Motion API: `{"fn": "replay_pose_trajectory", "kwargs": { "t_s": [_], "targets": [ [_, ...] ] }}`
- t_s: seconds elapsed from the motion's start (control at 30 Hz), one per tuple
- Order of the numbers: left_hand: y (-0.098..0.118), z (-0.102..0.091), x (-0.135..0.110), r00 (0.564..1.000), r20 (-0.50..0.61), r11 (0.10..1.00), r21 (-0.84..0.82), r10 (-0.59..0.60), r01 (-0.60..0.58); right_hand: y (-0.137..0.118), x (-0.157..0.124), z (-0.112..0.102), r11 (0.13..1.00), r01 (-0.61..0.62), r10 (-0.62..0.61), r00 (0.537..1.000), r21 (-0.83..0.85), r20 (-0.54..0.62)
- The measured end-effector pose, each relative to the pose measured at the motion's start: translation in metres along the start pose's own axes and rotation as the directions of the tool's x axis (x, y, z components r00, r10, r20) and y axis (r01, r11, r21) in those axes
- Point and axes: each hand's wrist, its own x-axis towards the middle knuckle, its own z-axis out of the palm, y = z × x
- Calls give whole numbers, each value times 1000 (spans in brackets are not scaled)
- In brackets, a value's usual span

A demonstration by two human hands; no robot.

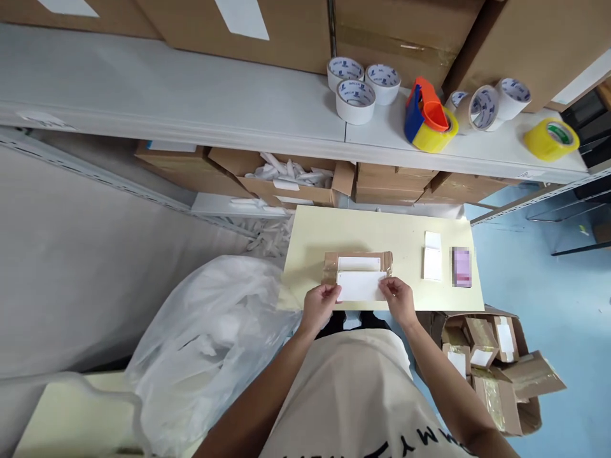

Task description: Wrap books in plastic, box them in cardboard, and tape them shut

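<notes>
Even, fairly bright light covers the bench (405,286); beneath the shelf (191,83) it is dimmer. Soft shadow borders the cardboard box (330,268). Wide-angle distortion stretches the edges, and a purple object (462,267) is pixelated.

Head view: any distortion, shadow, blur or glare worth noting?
In the head view, the grey shelf slants across the frame, perhaps from wide-angle distortion; in the same head view, the purple item on the table is pixelated, the space beneath the shelf is dimmer than its top, and the left hand, right hand and white label look reasonably sharp, without strong glare.
</notes>
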Motion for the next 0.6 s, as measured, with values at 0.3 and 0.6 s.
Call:
{"fn": "replay_pose_trajectory", "kwargs": {
  "t_s": [0.3, 0.6],
  "targets": [
    [21, -2, 40, 993, -37, 971, 207, -111, 116, -5, 45, 8, 979, -25, 41, 997, -203, 72],
    [23, 0, 46, 992, -37, 952, 279, -120, 126, 1, 51, 11, 938, -7, 37, 996, -348, 79]
  ]
}}
